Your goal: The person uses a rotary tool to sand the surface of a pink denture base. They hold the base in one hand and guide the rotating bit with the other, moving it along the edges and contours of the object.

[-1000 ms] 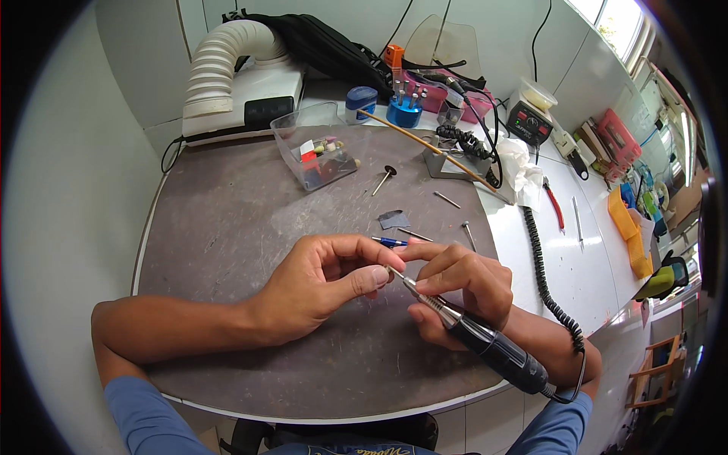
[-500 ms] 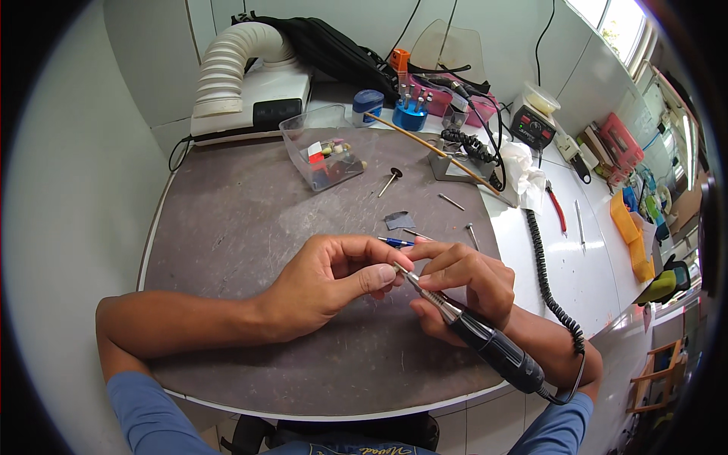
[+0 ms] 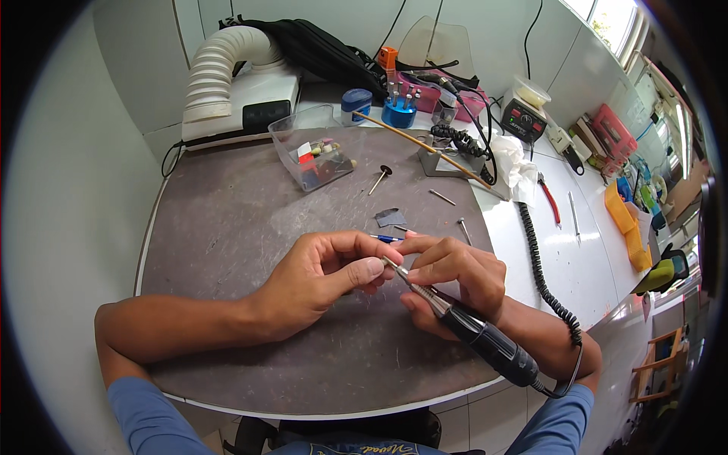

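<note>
My right hand (image 3: pixel 462 279) grips a black and silver rotary handpiece (image 3: pixel 491 347), its narrow tip pointing up and left. At that tip my left hand (image 3: pixel 315 277) pinches thumb and fingers together. Whatever small piece they hold is mostly covered by the fingertips, so I cannot make out its kind. A black coiled cord (image 3: pixel 540 277) hangs along the right side, near my right forearm. Just beyond my fingers lie a blue pen-like tool (image 3: pixel 385 238), partly hidden, and a small dark grey scrap of sheet (image 3: pixel 391 218).
On the brown mat (image 3: pixel 227 227) stand a clear bin (image 3: pixel 299 155) of small bits and a black-headed mandrel (image 3: pixel 381 179). A wooden stick (image 3: pixel 425 144) leans across a grey stand (image 3: pixel 447 165). Right lie red-handled pliers (image 3: pixel 550 199); back left is a white hose (image 3: pixel 220 68).
The whole view has shifted slightly, with table and hands a little further left in it. Both hands keep nearly the same pose, fingertips and tool tip still together.
</note>
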{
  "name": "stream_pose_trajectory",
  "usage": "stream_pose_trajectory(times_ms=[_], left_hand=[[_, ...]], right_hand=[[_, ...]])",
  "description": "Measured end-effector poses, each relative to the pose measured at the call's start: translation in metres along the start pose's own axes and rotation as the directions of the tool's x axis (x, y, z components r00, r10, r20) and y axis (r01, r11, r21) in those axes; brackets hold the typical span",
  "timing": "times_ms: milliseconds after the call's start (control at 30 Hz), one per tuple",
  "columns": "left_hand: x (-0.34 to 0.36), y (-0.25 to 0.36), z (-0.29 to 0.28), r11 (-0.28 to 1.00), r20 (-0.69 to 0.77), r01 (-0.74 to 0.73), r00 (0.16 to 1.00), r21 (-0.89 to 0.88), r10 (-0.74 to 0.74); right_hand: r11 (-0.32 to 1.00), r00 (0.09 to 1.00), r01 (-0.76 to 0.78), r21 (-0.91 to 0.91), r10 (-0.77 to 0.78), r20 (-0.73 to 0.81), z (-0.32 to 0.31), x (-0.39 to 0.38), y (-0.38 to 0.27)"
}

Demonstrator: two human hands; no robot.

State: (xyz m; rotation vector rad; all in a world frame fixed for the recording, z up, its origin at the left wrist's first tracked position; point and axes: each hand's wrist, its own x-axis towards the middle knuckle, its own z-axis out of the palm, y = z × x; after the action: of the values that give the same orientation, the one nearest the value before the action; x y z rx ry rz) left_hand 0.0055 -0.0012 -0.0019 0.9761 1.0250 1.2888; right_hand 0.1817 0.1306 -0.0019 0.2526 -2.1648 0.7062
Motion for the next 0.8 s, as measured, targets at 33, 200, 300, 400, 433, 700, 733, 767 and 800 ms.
stream_pose_trajectory(times_ms=[33,200,300,400,433,700,733,767,800], left_hand=[[-0.0003,0.0,-0.0004,1.0,0.002,0.003,1.0,0.005,-0.003],[-0.0008,0.0002,-0.0006,1.0,-0.009,-0.002,1.0,-0.023,0.002],[-0.0006,0.0017,0.0009,0.999,-0.02,0.001,1.0,-0.038,-0.002],[-0.0001,0.0014,0.0008,0.999,-0.023,0.0,1.0,-0.036,0.0],[0.0,0.0013,0.0007,1.0,-0.025,0.0,1.0,-0.025,-0.001],[0.0001,0.002,0.0011,1.0,0.005,0.007,1.0,-0.018,-0.007],[0.0001,0.0018,0.0012,1.0,-0.004,0.011,1.0,-0.017,-0.011],[0.0002,0.0019,0.0012,1.0,-0.003,0.011,1.0,-0.017,-0.011],[0.0001,0.0022,0.001,1.0,-0.001,0.009,1.0,-0.015,-0.009]], right_hand=[[1.0,1.0,0.002,0.001,-0.002,0.002,0.0001,0.0005,-0.0005],[0.994,0.996,0.091,-0.062,-0.092,-0.002,-0.003,0.0009,0.0039],[0.993,0.995,0.1,-0.07,-0.1,0.004,-0.0027,-0.0004,0.005],[0.992,0.995,0.1,-0.073,-0.099,0.02,-0.0021,-0.0006,0.005],[0.992,0.995,0.1,-0.072,-0.099,0.02,-0.0019,-0.0004,0.0037],[0.998,0.999,0.036,-0.045,-0.035,0.02,-0.0008,0.0007,0.0015],[0.998,0.999,0.035,-0.045,-0.035,0.02,-0.001,0.0009,0.0009],[0.998,0.999,0.037,-0.043,-0.036,0.033,-0.0017,0.0016,-0.0002],[0.998,0.998,0.039,-0.04,-0.038,0.045,-0.0022,0.0019,-0.0009]])
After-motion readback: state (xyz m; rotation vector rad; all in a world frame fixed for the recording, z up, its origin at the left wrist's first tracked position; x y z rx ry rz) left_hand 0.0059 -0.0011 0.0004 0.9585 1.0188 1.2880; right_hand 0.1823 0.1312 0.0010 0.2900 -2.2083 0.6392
